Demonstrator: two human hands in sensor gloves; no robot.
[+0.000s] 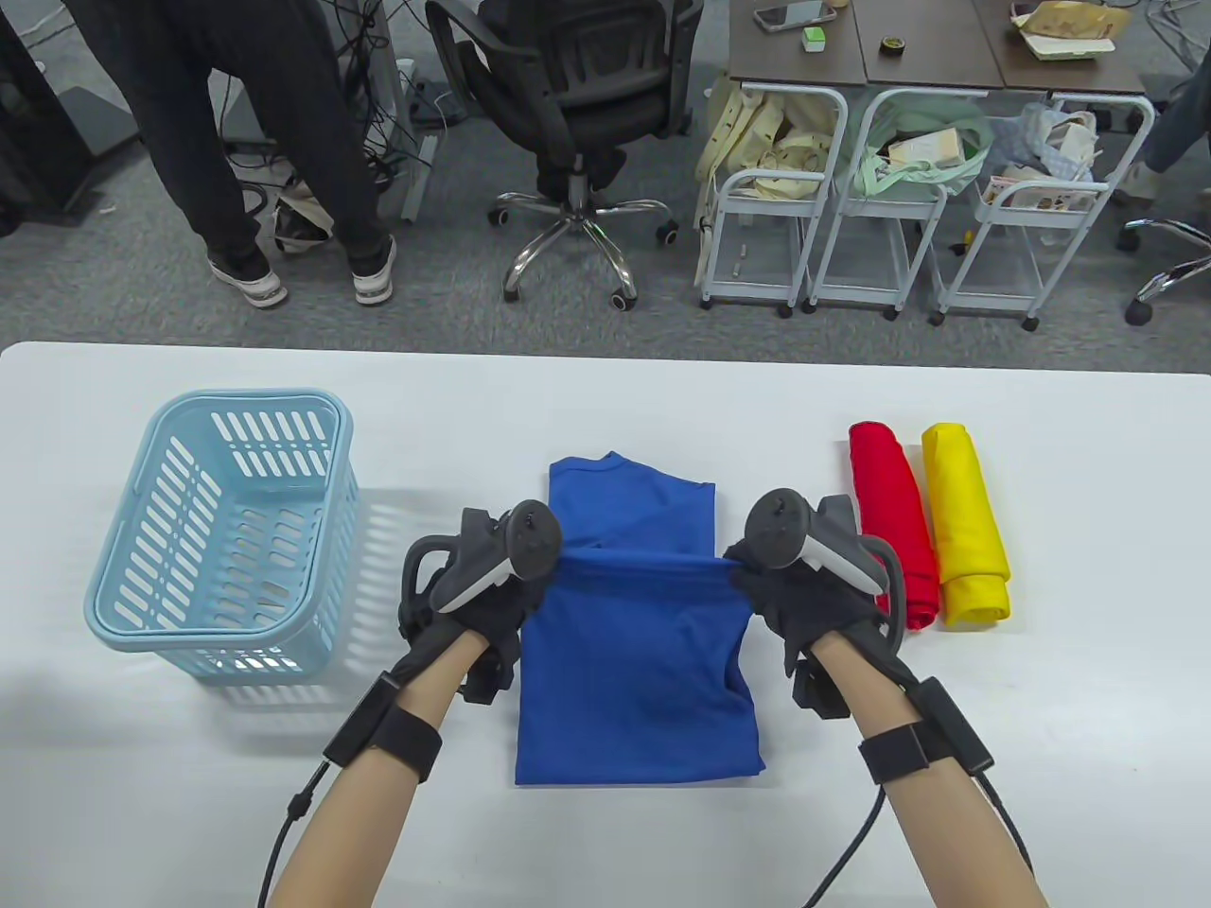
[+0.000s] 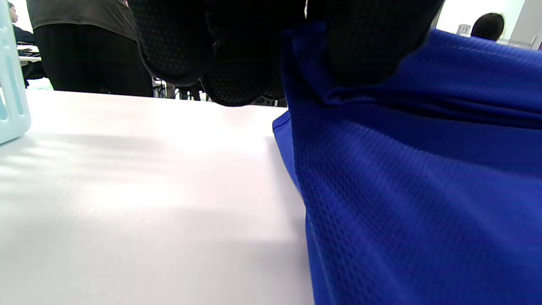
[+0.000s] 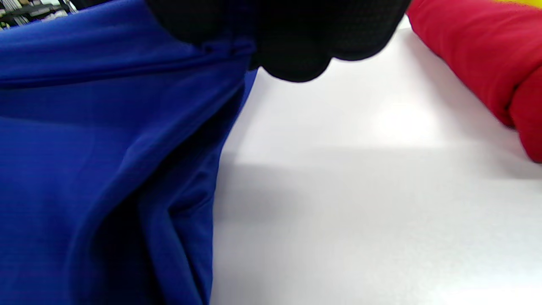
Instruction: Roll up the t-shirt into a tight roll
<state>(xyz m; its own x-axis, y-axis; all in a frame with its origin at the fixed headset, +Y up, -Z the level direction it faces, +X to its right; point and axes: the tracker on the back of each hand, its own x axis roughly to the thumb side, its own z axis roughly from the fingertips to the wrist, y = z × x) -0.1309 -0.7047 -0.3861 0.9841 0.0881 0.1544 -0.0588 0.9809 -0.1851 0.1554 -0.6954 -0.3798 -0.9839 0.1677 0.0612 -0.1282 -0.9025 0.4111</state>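
Looking down, the left hand (image 1: 482, 586) and right hand (image 1: 804, 586) each pinch a raised fold of the blue t-shirt (image 1: 643, 681) mid-table (image 1: 605, 397), trackers hiding the fingers. Left wrist view: fingertips (image 2: 228, 80) curl onto cloth. Right wrist view: fingers (image 3: 296, 46) grip similarly; red roll (image 3: 478, 63) cut off.

**White table, four things on it**

The table (image 1: 605, 397) fills the lower frame. A light blue basket (image 1: 222, 534) stands at left. A blue shirt (image 1: 639, 662) lies at centre. At right a red roll (image 1: 894, 525) and a yellow roll (image 1: 965, 525) lie side by side, touching.
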